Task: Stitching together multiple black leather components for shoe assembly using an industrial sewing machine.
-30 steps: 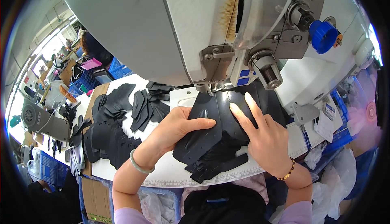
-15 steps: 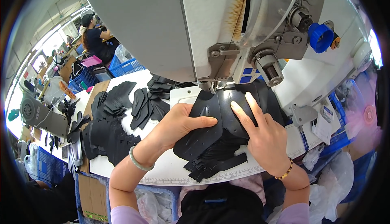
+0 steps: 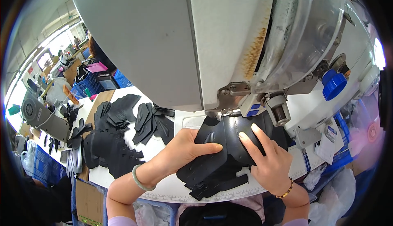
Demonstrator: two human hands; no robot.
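two right-hand fingers (image 3: 251, 147) press a black piece (image 3: 231, 140); left hand (image 3: 185, 149) grips its edge beside bare tabletop (image 3: 170, 183).

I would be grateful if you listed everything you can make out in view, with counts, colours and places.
Sewing machine: one, white and grey, top centre
Knob: one, blue, machine's right side
Table: one, white, beneath the machine
Black workpiece: one, black, under both hands
Cut pieces: several piles, black, table's left
Motor-like unit: one, grey, far left
Crates: several, blue, both sides
Cardboard: one panel, brown, lower left
Plastic bags: several, clear or whitish, below the table
Round fan-like object: one, pink, far right
Left hand: one, bare, pale bangle, thumb on the workpiece
Right hand: one, bare, beaded bracelet, two fingers on the workpiece
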